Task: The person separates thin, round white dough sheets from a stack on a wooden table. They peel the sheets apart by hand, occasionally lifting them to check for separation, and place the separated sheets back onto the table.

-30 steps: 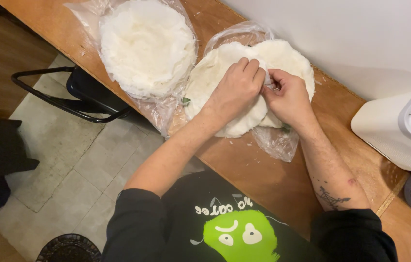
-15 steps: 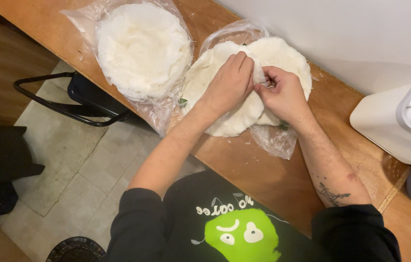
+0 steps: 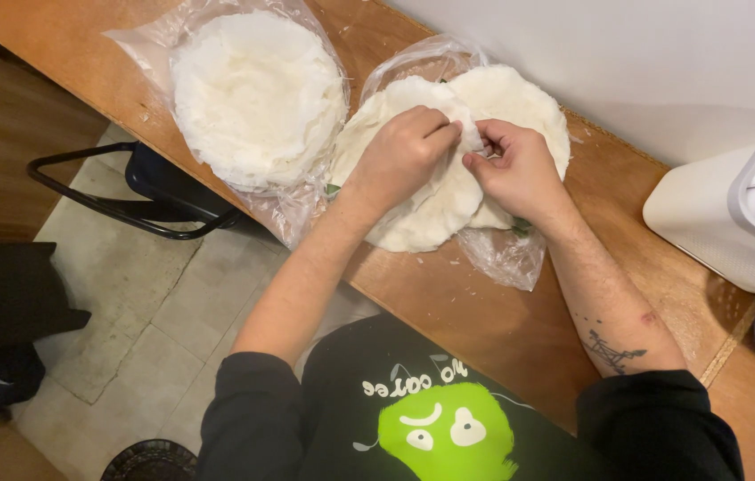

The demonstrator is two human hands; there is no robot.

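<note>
Left hand (image 3: 404, 153) and right hand (image 3: 513, 167) meet over a stack of thin, white, round paper-like sheets (image 3: 448, 156), which lies on an opened clear plastic bag (image 3: 506, 258) on the brown wooden counter (image 3: 484, 330). Both hands are closed in a pinch: left thumb and forefinger, and right fingertips, grip the edge of one upper sheet between them, near the middle of the stack. Compared with one second earlier, the hands sit closer together and the pinched edge is lifted slightly; the stack and bag lie where they were. This suggests that a single sheet is being separated from those beneath, with separation only begun.

Count: two stacks of white sheets, two clear bags. The second round stack of white sheets (image 3: 257, 93) rests in its own clear plastic bag (image 3: 141, 44), untouched, just beside the left forearm. One white plastic container (image 3: 707, 223) stands at the counter's right end, well apart from the hands. One black metal-framed chair (image 3: 137, 191) stands on the tiled floor (image 3: 128, 338) below the counter.
</note>
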